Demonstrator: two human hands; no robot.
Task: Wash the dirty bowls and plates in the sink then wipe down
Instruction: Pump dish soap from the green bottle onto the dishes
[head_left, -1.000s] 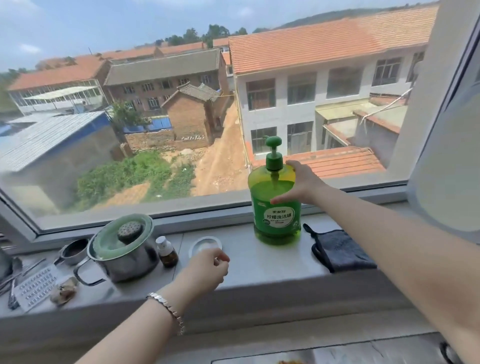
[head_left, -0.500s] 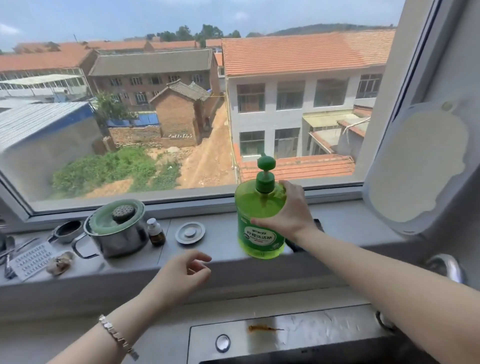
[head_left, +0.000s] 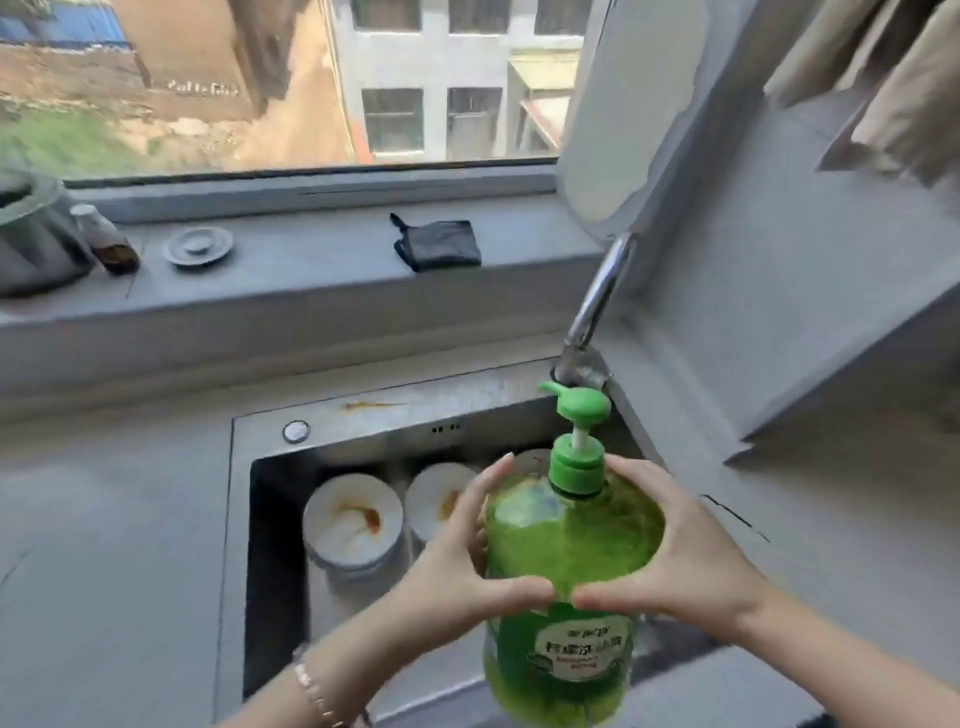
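A big green dish soap bottle (head_left: 566, 551) with a green pump top hangs over the steel sink (head_left: 363, 410). My left hand (head_left: 462, 561) grips its left shoulder and my right hand (head_left: 675, 551) grips its right shoulder, thumbs nearly meeting at the front. In the sink stand two white bowls, the left bowl (head_left: 353, 519) and the right bowl (head_left: 441, 499), both smeared with orange sauce. The bottle hides the rest of the basin.
A chrome tap (head_left: 597, 301) rises at the sink's back right corner. On the window sill lie a dark folded cloth (head_left: 439, 244), a round sink stopper (head_left: 197, 247), a small brown bottle (head_left: 106, 239) and a lidded pot (head_left: 31, 228). Grey counter (head_left: 104, 545) runs to the left.
The soap bottle has come off the sill and down over the sink. My left hand has joined the right on it. The view has dropped to the sink and bowls.
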